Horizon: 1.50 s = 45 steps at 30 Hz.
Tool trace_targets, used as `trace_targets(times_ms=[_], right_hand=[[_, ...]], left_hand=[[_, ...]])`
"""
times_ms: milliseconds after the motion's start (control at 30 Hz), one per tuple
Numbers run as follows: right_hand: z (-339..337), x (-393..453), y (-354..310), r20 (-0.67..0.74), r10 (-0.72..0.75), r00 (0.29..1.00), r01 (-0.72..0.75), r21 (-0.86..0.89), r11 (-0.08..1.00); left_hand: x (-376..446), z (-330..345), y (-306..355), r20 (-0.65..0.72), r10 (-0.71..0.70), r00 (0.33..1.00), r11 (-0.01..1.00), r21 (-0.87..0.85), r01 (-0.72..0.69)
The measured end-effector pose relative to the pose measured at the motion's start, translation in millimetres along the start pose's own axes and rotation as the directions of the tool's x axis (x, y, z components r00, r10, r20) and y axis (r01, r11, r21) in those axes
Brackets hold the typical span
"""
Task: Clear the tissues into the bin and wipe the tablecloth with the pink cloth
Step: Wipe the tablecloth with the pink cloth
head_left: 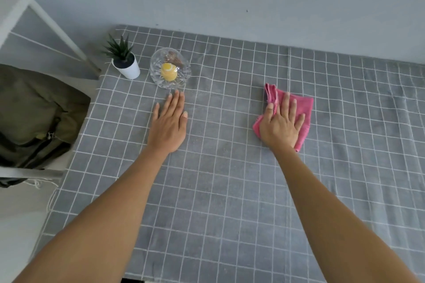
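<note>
The grey checked tablecloth [230, 190] runs past the right and near edges, hiding the worktop. The right hand [279, 125] covers much of the folded pink cloth [304, 108], fingers straight, pressing it flat; its long axis slants far-right to near-left. The left hand [169, 126] lies flat, fingers together, just before a glass dish [170, 71] with blurred contents, beside a potted plant [125, 62].

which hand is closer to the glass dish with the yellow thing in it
Left. The left hand lies flat on the tablecloth with its fingertips just short of the glass dish. The right hand presses the pink cloth well off to the dish's right.
</note>
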State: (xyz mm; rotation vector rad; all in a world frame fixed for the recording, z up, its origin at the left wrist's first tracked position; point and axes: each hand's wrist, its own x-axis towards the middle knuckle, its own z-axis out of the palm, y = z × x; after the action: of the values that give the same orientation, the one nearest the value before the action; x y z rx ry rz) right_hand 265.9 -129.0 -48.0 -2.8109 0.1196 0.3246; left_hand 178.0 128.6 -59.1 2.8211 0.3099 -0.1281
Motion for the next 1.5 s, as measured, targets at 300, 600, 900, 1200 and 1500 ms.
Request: trace_targets(times_ms=[300, 600, 900, 1200, 1500], right_hand=[[33.1, -32.5, -81.0, 0.006, -0.066, 0.998, 0.066, 0.039, 0.997], [76.4, -80.2, -178.9, 0.163, -0.506, 0.847, 0.512, 0.007, 0.859], [38.9, -30.4, -98.3, 0.02, -0.105, 0.994, 0.106, -0.045, 0.993], [80.3, -100.8, -168.5, 0.069, -0.305, 0.95, 0.308, -0.039, 0.95], [54.5, -102.1, -88.8, 0.052, -0.319, 0.946, 0.321, -0.041, 0.946]], left_hand=[[-39.6, -22.9, -80.1, -0.005, -0.122, 0.992, 0.992, 0.017, 0.122], [-47.9, -22.3, -90.8, -0.063, -0.149, 0.987, 0.988, 0.039, 0.151], [-48.6, -23.0, -94.8, -0.064, -0.128, 0.99, 0.991, 0.023, 0.129], [-48.9, -20.1, -94.2, -0.092, -0.122, 0.988, 0.991, 0.036, 0.126], [-48.4, -21.8, -94.4, -0.076, -0.119, 0.99, 0.992, 0.027, 0.121]])
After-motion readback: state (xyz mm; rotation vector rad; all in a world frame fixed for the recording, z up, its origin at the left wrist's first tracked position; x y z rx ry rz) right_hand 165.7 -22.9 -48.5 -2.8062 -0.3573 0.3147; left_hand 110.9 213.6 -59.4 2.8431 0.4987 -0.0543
